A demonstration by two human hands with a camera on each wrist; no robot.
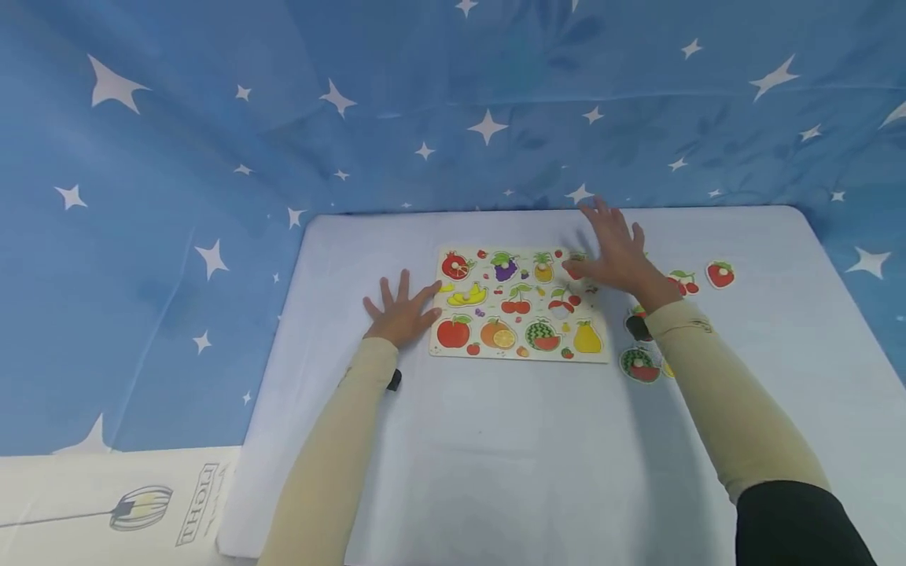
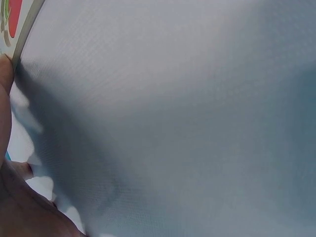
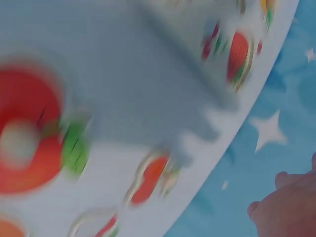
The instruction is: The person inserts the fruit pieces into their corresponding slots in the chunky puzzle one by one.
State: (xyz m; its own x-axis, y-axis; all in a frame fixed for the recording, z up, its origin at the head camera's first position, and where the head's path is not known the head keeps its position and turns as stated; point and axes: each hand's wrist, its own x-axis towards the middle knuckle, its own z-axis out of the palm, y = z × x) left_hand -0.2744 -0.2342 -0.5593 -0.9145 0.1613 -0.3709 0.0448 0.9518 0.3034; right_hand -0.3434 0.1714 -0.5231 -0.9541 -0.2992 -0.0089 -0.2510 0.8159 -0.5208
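Observation:
A white fruit puzzle board (image 1: 488, 355) lies on the table, printed with rows of fruit such as bananas, cherries and a pear. At its left edge is my left hand (image 1: 402, 316), fingers spread, with the thumb touching the board's rim; the left wrist view shows that thumb (image 2: 5, 74) at the board's corner. Over the upper right corner hovers my right hand (image 1: 617, 255), fingers spread apart and nothing visible in them. Its thumb overlaps the strawberry picture (image 1: 575, 270) there. In the right wrist view, fingers (image 3: 286, 202) show at the lower right.
Right of the board lie loose fruit pieces: a strawberry (image 1: 720, 274), cherries (image 1: 683, 283) and a watermelon (image 1: 640, 365), others partly hidden by the right forearm. A blurred red piece with a round knob (image 3: 29, 133) looms near the right wrist. A blue star-patterned cloth (image 1: 453, 94) hangs behind the table.

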